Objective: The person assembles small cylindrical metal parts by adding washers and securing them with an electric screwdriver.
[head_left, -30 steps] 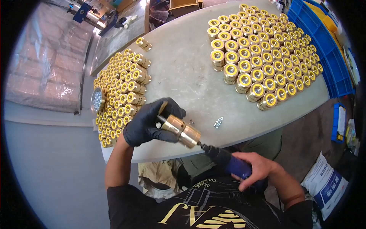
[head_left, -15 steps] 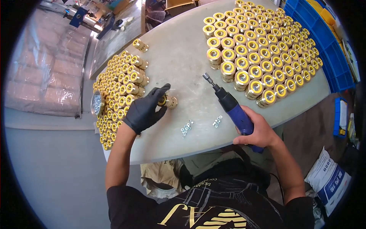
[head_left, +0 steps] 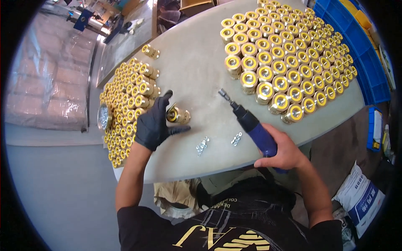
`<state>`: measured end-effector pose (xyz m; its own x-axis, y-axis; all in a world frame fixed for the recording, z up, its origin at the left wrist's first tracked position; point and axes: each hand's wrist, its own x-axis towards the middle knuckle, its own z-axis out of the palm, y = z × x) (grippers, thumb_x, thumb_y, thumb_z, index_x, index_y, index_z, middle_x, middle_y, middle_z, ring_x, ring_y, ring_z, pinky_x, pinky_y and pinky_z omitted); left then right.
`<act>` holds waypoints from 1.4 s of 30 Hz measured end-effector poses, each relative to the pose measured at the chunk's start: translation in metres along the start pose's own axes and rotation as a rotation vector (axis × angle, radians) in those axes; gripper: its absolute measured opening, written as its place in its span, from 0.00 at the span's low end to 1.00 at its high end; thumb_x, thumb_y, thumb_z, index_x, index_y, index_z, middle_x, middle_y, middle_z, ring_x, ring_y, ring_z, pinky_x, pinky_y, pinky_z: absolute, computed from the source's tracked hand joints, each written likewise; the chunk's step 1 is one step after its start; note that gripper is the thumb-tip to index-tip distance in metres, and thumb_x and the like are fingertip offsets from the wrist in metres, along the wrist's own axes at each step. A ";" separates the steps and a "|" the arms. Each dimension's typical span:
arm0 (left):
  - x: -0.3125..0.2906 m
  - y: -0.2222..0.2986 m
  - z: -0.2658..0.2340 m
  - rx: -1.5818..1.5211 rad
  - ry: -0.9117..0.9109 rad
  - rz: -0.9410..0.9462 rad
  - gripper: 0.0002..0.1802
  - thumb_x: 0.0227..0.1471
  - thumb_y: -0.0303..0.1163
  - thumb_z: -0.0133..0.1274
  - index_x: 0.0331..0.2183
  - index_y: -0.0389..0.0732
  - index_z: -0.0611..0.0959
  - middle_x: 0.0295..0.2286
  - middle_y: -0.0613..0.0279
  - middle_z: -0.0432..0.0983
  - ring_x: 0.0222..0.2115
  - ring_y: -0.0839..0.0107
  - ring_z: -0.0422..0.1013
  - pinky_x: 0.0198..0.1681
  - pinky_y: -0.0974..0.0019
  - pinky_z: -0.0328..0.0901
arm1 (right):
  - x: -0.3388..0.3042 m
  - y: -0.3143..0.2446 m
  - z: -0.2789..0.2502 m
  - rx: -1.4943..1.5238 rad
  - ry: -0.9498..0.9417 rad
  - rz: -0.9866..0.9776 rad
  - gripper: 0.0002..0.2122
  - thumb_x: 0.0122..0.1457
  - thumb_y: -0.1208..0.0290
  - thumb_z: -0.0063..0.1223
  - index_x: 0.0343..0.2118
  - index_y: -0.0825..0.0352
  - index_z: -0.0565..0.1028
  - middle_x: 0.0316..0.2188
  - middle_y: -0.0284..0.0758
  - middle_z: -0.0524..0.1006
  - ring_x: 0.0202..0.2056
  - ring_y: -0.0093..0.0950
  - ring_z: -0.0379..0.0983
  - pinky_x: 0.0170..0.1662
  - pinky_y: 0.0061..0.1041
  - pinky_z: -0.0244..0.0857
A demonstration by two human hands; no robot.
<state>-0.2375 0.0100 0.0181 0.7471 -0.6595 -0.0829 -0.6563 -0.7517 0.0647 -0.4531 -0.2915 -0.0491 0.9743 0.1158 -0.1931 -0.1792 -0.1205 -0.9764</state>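
Gripping a blue driver (head_left: 259,136), the right hand (head_left: 284,151) is clear of a brass cylinder (head_left: 181,116) on the table (head_left: 197,71), near the left hand (head_left: 153,125), fingers spread wide. Loose nuts (head_left: 202,145) lie unused; which grouped cylinders (head_left: 279,67) are finished cannot be told.

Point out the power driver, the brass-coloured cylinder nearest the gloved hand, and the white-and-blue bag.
Power driver (head_left: 261,137), head view: on its blue body.
Brass-coloured cylinder (head_left: 183,116), head view: on its side wall.
White-and-blue bag (head_left: 363,203), head view: on its blue panel.
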 end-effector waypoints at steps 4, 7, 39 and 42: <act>0.006 0.000 0.009 -0.221 0.090 0.197 0.31 0.45 0.38 0.69 0.49 0.39 0.75 0.35 0.52 0.76 0.35 0.59 0.76 0.39 0.63 0.71 | -0.002 0.005 -0.001 -0.010 -0.030 -0.012 0.47 0.41 0.54 0.76 0.61 0.71 0.62 0.47 0.43 0.76 0.47 0.30 0.73 0.53 0.30 0.66; 0.025 -0.001 0.009 -0.566 0.117 -0.011 0.23 0.48 0.31 0.66 0.46 0.38 0.78 0.35 0.58 0.77 0.33 0.69 0.75 0.36 0.66 0.71 | -0.005 0.009 -0.001 0.012 -0.048 -0.070 0.45 0.41 0.55 0.76 0.60 0.71 0.63 0.46 0.41 0.76 0.46 0.30 0.73 0.51 0.30 0.66; 0.410 0.161 -0.003 -0.306 0.179 0.364 0.14 0.58 0.41 0.52 0.38 0.40 0.78 0.31 0.51 0.77 0.33 0.58 0.75 0.37 0.57 0.69 | -0.026 0.039 0.000 0.292 0.033 -0.156 0.34 0.45 0.73 0.75 0.52 0.68 0.62 0.32 0.30 0.72 0.31 0.18 0.71 0.36 0.22 0.67; 0.410 0.145 -0.017 -0.215 0.432 0.373 0.11 0.55 0.36 0.54 0.32 0.38 0.78 0.27 0.44 0.74 0.35 0.46 0.72 0.39 0.51 0.67 | -0.019 0.048 0.009 0.402 0.020 -0.158 0.35 0.45 0.74 0.75 0.52 0.69 0.61 0.32 0.32 0.73 0.31 0.19 0.72 0.36 0.23 0.68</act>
<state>-0.0246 -0.3690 0.0100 0.4754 -0.7876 0.3920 -0.8798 -0.4241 0.2149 -0.4813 -0.2909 -0.0928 0.9958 0.0822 -0.0402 -0.0626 0.2917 -0.9544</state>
